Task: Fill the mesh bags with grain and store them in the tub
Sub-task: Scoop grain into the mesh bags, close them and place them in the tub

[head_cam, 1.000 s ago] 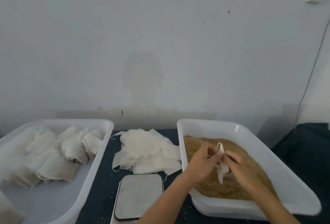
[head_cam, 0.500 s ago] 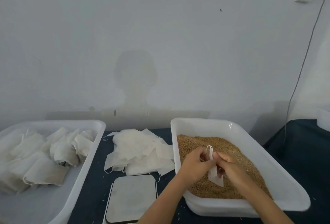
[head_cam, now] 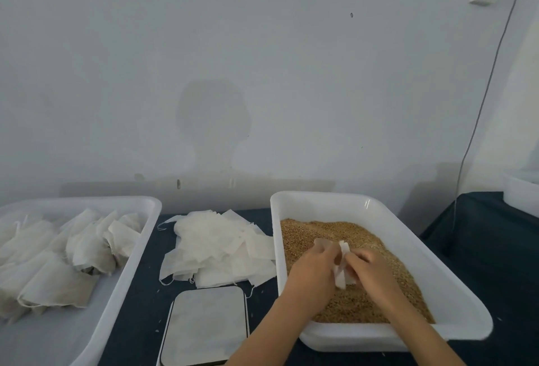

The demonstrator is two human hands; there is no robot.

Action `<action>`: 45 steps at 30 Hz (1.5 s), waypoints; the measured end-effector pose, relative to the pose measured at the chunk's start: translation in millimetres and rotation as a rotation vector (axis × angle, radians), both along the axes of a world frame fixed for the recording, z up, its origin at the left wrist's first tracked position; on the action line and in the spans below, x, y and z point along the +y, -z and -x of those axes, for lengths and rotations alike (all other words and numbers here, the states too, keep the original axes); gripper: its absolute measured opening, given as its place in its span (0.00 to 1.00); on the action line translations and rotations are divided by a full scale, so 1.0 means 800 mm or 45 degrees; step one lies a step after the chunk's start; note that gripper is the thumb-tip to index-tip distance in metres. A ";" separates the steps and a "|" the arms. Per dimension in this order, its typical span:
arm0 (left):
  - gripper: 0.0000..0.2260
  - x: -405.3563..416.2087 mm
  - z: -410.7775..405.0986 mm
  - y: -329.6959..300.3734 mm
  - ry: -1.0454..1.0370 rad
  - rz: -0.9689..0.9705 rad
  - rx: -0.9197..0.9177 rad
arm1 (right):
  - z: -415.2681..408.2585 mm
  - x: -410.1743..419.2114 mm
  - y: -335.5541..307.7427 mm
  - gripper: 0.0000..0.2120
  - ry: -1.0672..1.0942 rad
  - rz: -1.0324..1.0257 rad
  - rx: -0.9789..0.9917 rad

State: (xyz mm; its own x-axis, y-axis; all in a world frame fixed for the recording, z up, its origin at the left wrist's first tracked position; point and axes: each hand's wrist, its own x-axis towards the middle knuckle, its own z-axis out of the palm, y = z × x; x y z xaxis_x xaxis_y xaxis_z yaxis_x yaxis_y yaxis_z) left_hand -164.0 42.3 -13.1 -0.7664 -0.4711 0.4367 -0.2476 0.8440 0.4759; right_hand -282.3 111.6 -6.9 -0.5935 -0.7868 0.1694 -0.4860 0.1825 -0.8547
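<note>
A person's two bare hands meet over a white tray (head_cam: 414,237) of brown grain (head_cam: 309,234) at about 4 o'clock in the view. The left hand (head_cam: 313,273) and right hand (head_cam: 372,271) both pinch a small white mesh bag (head_cam: 341,272), fingers curled on its top edge, the bag hanging between them just above the grain. It looks flat and limp, so it appears not yet filled; whether its mouth is open cannot be made out.

At 8 o'clock sits the storage tub (head_cam: 145,220), white, holding a heap of plump bags (head_cam: 87,243) that seem already filled and put away. They crowd the tub's far part; its near floor is bare.

At 6 o'clock, between tub and tray, a loose pile of flat empty bags (head_cam: 215,246) lies on the dark table (head_cam: 145,322). Just nearer, a scale (head_cam: 204,325) with a pale steel plate carries nothing.

Judging from this, the work is well begun but far from over: a good batch is stored, many empties wait, and plenty of grain is left. The bag in hand still needs opening, filling, probably weighing, and moving across to the tub.
</note>
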 end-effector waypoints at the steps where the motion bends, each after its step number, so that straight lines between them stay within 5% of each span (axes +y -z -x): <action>1: 0.12 0.002 0.001 0.001 -0.006 0.024 -0.076 | 0.000 0.000 -0.001 0.19 0.003 -0.004 -0.021; 4: 0.16 0.007 0.002 -0.001 -0.064 0.148 -0.182 | -0.002 0.000 -0.005 0.21 0.023 -0.041 -0.089; 8: 0.11 0.006 0.001 -0.001 -0.143 0.238 -0.018 | 0.004 0.004 -0.007 0.16 0.042 -0.058 -0.353; 13: 0.06 0.007 -0.001 -0.004 -0.194 0.389 0.131 | 0.044 0.005 -0.005 0.10 0.093 -0.680 0.585; 16: 0.07 0.006 0.000 -0.003 -0.172 0.202 0.148 | 0.047 -0.001 0.002 0.08 -0.026 -0.972 0.676; 20: 0.08 0.002 0.000 -0.006 -0.301 0.068 0.217 | 0.047 -0.004 -0.012 0.05 -0.068 -1.005 0.796; 30: 0.14 -0.025 0.003 -0.004 -0.321 0.268 0.058 | 0.088 0.035 -0.110 0.11 -0.312 -1.190 1.361; 37: 0.12 -0.031 0.005 0.001 -0.313 0.241 0.024 | 0.063 0.018 -0.051 0.06 -0.612 -0.875 1.201; 45: 0.07 -0.057 0.003 0.003 -0.215 0.309 -0.092 | 0.097 0.054 -0.071 0.05 -0.692 -0.778 0.535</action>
State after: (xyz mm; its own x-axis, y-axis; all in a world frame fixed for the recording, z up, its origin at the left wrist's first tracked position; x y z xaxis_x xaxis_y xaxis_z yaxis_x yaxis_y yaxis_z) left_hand -166.5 -3.7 -15.6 -0.7193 -0.4831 0.4992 -0.4200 0.8748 0.2414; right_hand -359.8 154.9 49.7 -0.0995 -0.9632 -0.2497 -0.8860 0.2000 -0.4183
